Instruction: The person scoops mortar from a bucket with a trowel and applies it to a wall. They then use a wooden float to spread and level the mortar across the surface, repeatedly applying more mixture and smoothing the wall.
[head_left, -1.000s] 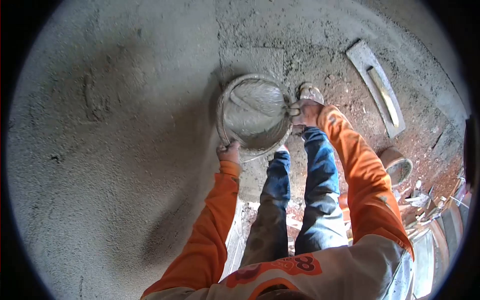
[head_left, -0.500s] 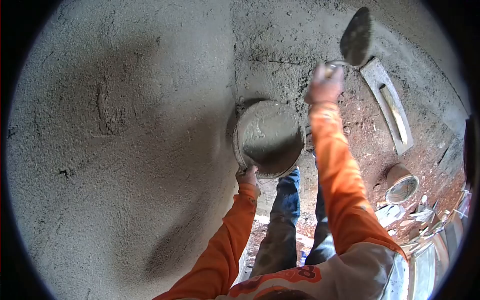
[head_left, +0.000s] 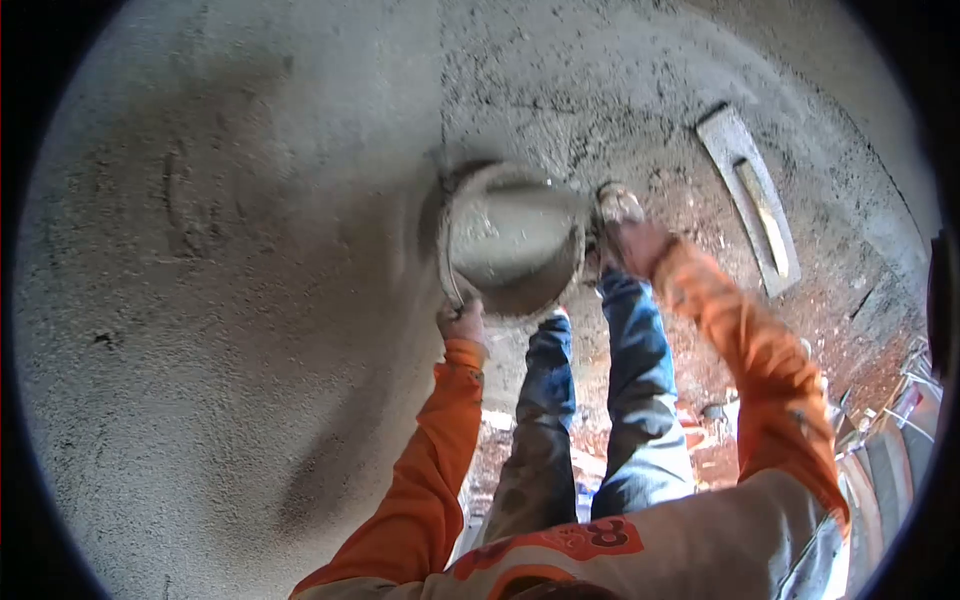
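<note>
A round bucket holds wet grey mortar beside the plastered wall. Its lower left rim and wire handle are in the closed grip of my left hand. Just right of the bucket, my right hand is closed and blurred by motion, around the grip of a trowel. The trowel blade is smeared and seems to reach over the bucket's right side, low against the mortar; its outline is hard to make out.
A long float with a wooden handle lies on the ground at the right. My legs in jeans stand below the bucket. Rough plastered wall fills the left side. Debris and boards lie at the lower right.
My right hand has come down from the upper right to the bucket's side with the trowel. The bucket and my left hand appear slightly farther left and higher in view.
</note>
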